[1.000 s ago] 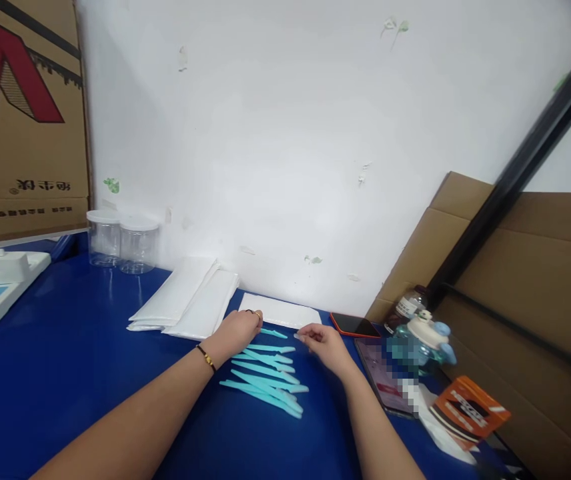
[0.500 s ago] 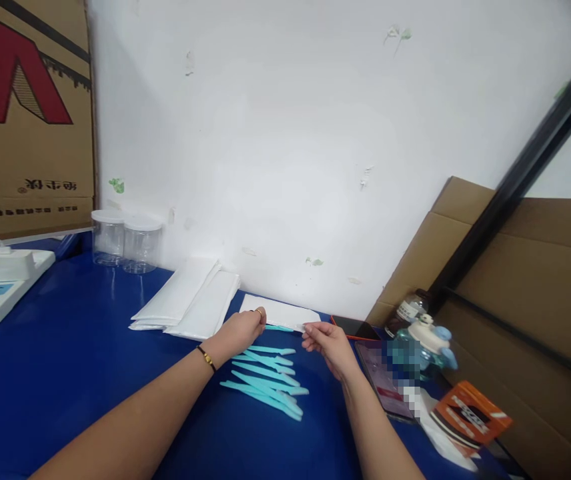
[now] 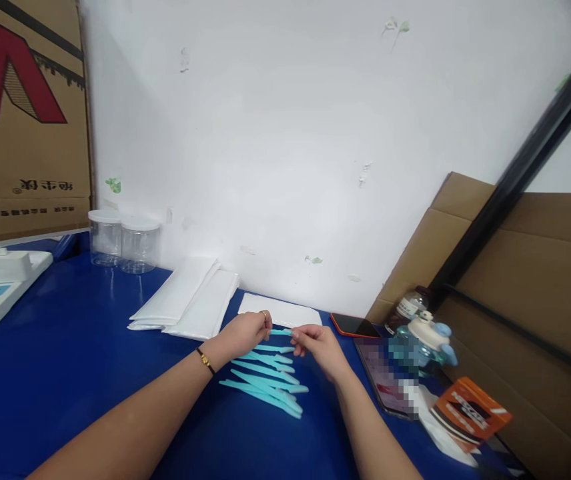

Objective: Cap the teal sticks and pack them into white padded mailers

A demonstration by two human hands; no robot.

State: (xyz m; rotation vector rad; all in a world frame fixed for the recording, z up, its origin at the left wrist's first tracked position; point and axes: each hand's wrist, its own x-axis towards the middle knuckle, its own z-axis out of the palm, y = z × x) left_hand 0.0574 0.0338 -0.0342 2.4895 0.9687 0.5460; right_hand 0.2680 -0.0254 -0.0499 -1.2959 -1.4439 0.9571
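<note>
One turquoise eyebrow razor [image 3: 280,331] is stretched between my two hands. My left hand [image 3: 243,333] is closed around its left end, and the fingers of my right hand [image 3: 319,345] pinch its paler right end. Below my hands several more turquoise eyebrow razors [image 3: 264,385] lie in a loose row on the blue table [image 3: 190,400], their paler ends mostly to the right. Just behind my fingers lies a flat white sheet or packet [image 3: 285,312], its front edge partly hidden by my hands.
White flat packets [image 3: 185,293] are stacked to the left, near two clear lidded jars [image 3: 139,247]. A power strip [image 3: 20,287] sits far left. On the right are two phones [image 3: 385,380], a brown-capped bottle [image 3: 408,310], a teal bottle [image 3: 420,347] and an orange box [image 3: 470,413].
My right hand has moved slightly left and closed on the razor's right end. My left hand has shifted a little right. The loose razors lie as before.
</note>
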